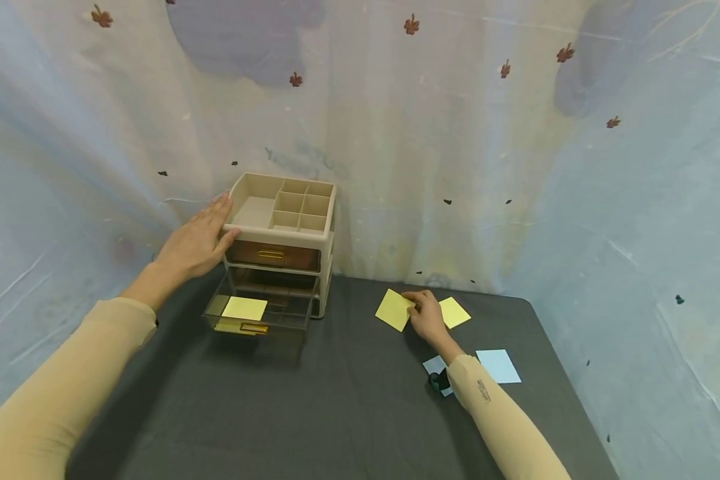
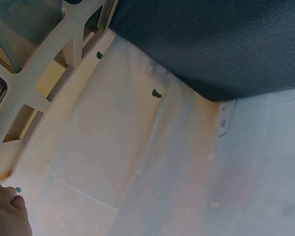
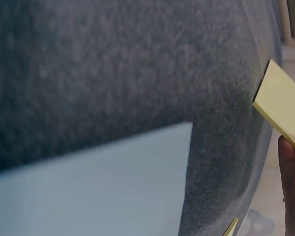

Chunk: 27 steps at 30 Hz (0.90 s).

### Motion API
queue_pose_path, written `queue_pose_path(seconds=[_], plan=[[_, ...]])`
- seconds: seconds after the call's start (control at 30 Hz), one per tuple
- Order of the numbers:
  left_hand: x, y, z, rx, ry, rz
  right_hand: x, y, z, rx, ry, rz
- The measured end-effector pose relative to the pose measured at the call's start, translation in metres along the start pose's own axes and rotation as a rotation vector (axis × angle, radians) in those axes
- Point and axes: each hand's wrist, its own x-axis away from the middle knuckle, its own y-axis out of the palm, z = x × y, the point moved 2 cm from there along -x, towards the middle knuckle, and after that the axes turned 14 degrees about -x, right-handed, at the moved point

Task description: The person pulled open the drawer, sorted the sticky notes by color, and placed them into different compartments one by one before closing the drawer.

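A: Left hand (image 1: 195, 237), quick?
B: Spread fairly wide, fingers along the left rim of the cream organizer (image 1: 279, 234), thumb at its front corner
A: Right hand (image 1: 429, 317)?
B: Narrow: thumb and fingers pinch a yellow pad (image 1: 392, 310) near its right corner. Right wrist view shows the pad's thick edge
A: And where is that pad?
B: At the far part of the dark table (image 1: 360, 413), right of the organizer and well apart from it. Can't tell if it touches the table
A: Other pads?
B: A second yellow pad (image 1: 455, 313) lies just right of the right hand. A pale blue pad (image 1: 499, 366) lies nearer the person, right of the right sleeve (image 1: 504, 413). Another blue pad (image 1: 434, 365) is partly hidden by that arm
A: Organizer, details?
B: Divided tray on top, one big compartment at left, smaller ones at right. Upper drawer (image 1: 303, 259) is pushed in, gold handle (image 1: 271, 254) on it. See-through lower drawer (image 1: 291, 327) is pulled out
A: Anything in it?
B: Yellow paper (image 1: 244, 308) in its left part. More yellow shows through the front; can't tell if it's separate
A: Backdrop?
B: Pale curtain (image 1: 390, 133) with leaf prints
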Motion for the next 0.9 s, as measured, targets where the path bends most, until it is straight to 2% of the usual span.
queue_pose_path(seconds=[0.43, 0.9], plan=[[0.002, -0.002, 0.000, 0.001, -0.002, 0.008, 0.014, 0.001, -0.013, -0.082, 0.040, 0.047], [0.002, 0.000, 0.000, 0.004, -0.007, 0.013, 0.025, 0.001, -0.042, -0.189, -0.073, 0.092]])
